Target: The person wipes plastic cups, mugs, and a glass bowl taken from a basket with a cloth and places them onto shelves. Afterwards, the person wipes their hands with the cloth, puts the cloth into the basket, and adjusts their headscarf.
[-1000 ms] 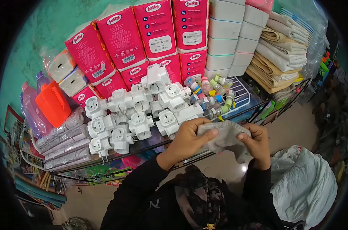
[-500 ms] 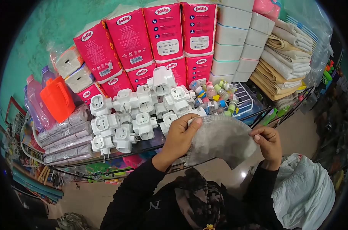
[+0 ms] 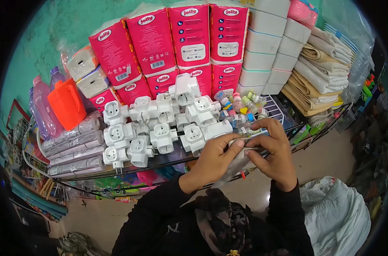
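A thin grey cloth (image 3: 235, 165) is bunched between my hands in front of the shelf, its lower part hanging down. My left hand (image 3: 213, 158) pinches one side of it between thumb and fingers. From the right, my right hand (image 3: 274, 155) is closed on the upper edge, thumb and fingertips meeting close to the left hand's. Just beyond the hands stand white plug socket adapters (image 3: 162, 138), piled in a group. Small clear bottles with coloured caps (image 3: 247, 102) lie behind my right hand, which partly covers some of them.
Pink jolly packs (image 3: 151, 42) line the wall behind. White boxes (image 3: 262, 42) and folded towels (image 3: 313, 77) are stacked to the right. At left are an orange jug (image 3: 67, 104) and wrapped rolls (image 3: 76, 166). A white plastic bag (image 3: 337, 217) lies on the floor.
The cloth was spread out between the hands and is now gathered or folded. My right hand has moved left and up to meet the left hand, which shifted slightly right.
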`<action>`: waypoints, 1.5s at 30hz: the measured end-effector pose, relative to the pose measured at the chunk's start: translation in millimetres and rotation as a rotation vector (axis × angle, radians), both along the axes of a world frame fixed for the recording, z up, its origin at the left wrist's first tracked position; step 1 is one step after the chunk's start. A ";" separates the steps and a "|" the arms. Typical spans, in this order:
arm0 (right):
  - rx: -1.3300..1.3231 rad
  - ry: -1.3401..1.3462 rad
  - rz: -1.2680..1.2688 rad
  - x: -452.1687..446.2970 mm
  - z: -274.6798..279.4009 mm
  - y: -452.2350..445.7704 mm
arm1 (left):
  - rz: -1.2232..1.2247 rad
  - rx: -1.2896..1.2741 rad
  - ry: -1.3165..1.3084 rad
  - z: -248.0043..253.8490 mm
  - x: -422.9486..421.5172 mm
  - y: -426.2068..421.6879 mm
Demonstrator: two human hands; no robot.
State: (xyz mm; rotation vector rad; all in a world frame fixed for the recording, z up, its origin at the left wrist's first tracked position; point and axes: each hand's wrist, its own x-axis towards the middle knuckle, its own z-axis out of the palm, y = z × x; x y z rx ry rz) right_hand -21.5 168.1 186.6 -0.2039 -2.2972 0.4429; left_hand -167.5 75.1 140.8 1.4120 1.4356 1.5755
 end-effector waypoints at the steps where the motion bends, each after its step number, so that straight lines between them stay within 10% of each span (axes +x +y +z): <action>1: -0.008 0.000 0.002 -2.7 -0.2 0.2 | -0.012 -0.003 -0.040 -1.7 -1.2 -0.9; 18: -0.364 -0.349 0.047 11.8 -21.9 18.9 | 0.023 -0.032 0.013 6.0 -30.1 -17.7; 21: -1.012 0.186 0.164 15.5 -38.7 16.6 | 0.051 -0.034 0.018 6.0 -26.6 -15.2; 24: -1.100 0.312 0.291 5.3 -50.9 7.4 | 0.037 -0.026 -0.048 6.0 -18.8 -8.6; 28: -1.288 0.254 0.413 10.6 -87.2 8.4 | -0.022 -0.106 -0.190 -3.9 -15.4 5.4; 35: -1.477 0.340 0.228 21.3 -76.7 5.8 | -0.403 -0.366 -1.209 -19.4 4.3 10.8; 45: -1.297 0.388 0.155 35.3 -70.4 2.8 | -0.363 -0.321 -0.844 -32.7 5.5 21.7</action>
